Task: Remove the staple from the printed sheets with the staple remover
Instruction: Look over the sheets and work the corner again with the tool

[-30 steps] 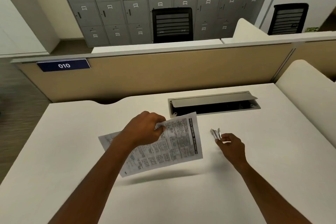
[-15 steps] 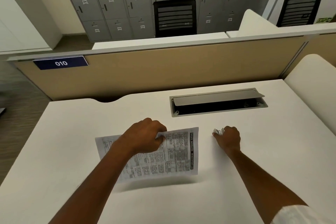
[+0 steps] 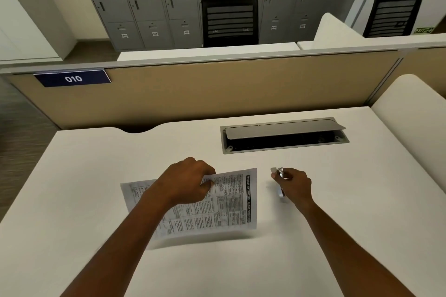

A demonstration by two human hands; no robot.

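Your left grip (image 3: 185,182) is pinching the top edge of the printed sheets (image 3: 226,205), held a bit off the worktop (image 3: 96,176). Your right grip (image 3: 296,185) is curled round the staple remover (image 3: 280,172), just right of the sheets.

Grey lockers (image 3: 169,0) and black chairs (image 3: 229,21) behind a tan partition (image 3: 217,87).

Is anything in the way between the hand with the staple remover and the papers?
No, nothing visible. Only bare desk lies between the right hand, holding the staple remover, and the sheets that the left hand pinches.
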